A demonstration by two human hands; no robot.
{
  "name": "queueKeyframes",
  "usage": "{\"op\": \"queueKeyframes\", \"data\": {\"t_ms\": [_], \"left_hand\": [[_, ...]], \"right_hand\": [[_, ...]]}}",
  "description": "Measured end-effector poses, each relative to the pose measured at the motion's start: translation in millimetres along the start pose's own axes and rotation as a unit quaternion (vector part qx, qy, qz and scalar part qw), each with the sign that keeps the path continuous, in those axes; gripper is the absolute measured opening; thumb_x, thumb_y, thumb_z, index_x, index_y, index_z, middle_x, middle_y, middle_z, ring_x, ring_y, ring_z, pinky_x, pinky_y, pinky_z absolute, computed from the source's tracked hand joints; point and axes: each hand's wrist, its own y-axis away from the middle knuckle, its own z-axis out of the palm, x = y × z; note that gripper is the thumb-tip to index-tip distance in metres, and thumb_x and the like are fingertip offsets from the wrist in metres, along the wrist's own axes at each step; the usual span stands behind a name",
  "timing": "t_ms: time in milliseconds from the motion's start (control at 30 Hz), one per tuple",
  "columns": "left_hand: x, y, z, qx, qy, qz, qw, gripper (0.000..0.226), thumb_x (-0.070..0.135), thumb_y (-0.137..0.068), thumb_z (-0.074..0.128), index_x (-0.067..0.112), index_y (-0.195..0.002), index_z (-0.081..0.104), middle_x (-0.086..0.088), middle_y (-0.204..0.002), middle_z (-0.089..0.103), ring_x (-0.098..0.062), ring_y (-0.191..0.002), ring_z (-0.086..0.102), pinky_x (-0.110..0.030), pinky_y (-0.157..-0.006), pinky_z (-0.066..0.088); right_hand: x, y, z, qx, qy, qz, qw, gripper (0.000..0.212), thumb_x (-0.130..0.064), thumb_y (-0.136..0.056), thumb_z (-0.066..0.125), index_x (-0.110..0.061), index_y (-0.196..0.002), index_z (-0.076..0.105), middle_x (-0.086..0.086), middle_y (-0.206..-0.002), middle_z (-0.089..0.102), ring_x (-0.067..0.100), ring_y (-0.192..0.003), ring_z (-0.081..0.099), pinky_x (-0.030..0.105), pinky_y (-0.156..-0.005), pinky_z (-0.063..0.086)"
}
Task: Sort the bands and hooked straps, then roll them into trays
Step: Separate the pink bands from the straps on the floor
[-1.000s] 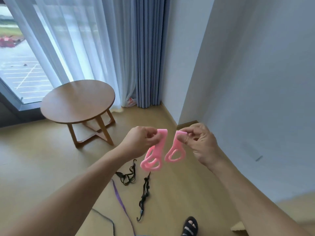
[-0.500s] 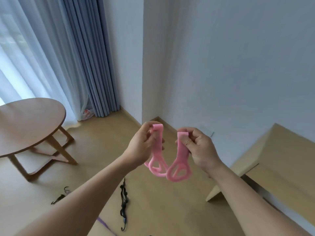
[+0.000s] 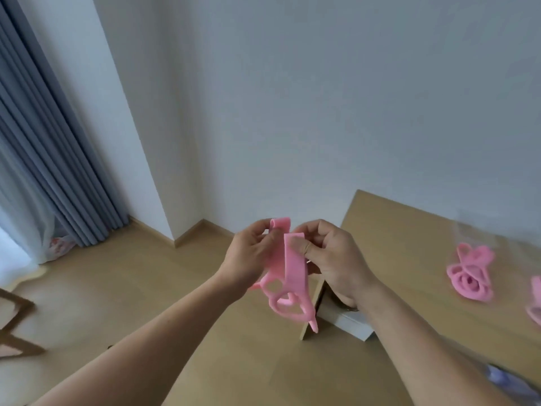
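Just off the desk's [image 3: 395, 230] near left corner, a person holds a pink band [image 3: 292, 268] up in both bare hands, above the wooden floor [image 3: 146, 273]. The left hand [image 3: 248, 259] grips one upper end, its fingers curled round the strip. The right hand [image 3: 333, 259] pinches the other end between thumb and forefinger. The two ends stand close together, nearly touching, while the rest of the band hangs down between the wrists in overlapping loops, clear of both the desk and the floor. On the desk towards its right edge lies a rolled pink band [image 3: 471, 276], coiled into a spiral, with part of another pink piece [image 3: 535, 300] just beside it at the frame's edge. Motion blur makes it impossible to tell what they lie in. Grey-blue curtains [image 3: 44, 142] hang at the far left beside a white wall [image 3: 322, 98], and a round table's wooden legs [image 3: 14, 326] show at the left edge.
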Motion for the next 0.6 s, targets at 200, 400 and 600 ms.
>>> {"op": "queueKeyframes", "data": {"t_ms": [200, 400, 600], "left_hand": [[19, -25, 109, -0.017, 0.015, -0.019, 1.0, 0.025, 0.028, -0.1, 0.058, 0.013, -0.117, 0.067, 0.002, -0.08, 0.075, -0.011, -0.068, 0.07, -0.022, -0.059, 0.053], [17, -28, 218, -0.174, 0.058, -0.072, 0.98, 0.027, 0.029, -0.104, 0.047, 0.016, -0.116, 0.068, -0.018, -0.104, 0.073, -0.034, -0.092, 0.07, -0.045, -0.081, 0.057], [7, -40, 288, -0.265, 0.081, -0.117, 0.954, 0.034, 0.033, -0.095, 0.051, 0.01, -0.115, 0.065, -0.016, -0.103, 0.069, -0.029, -0.087, 0.066, -0.041, -0.077, 0.054]], "right_hand": [[-10, 25, -103, 0.046, 0.011, -0.027, 0.999, 0.021, -0.024, -0.083, 0.076, -0.012, -0.097, 0.067, 0.014, -0.09, 0.073, 0.026, -0.075, 0.073, 0.032, -0.059, 0.057], [-2, 44, -200, 0.154, 0.019, -0.048, 0.987, 0.01, -0.024, -0.086, 0.075, -0.033, -0.085, 0.071, -0.003, -0.081, 0.072, 0.014, -0.072, 0.07, 0.03, -0.06, 0.055], [21, 59, -271, 0.248, 0.053, -0.061, 0.966, 0.017, -0.02, -0.084, 0.077, -0.035, -0.081, 0.071, -0.01, -0.078, 0.071, 0.008, -0.075, 0.068, 0.03, -0.069, 0.058]]}}
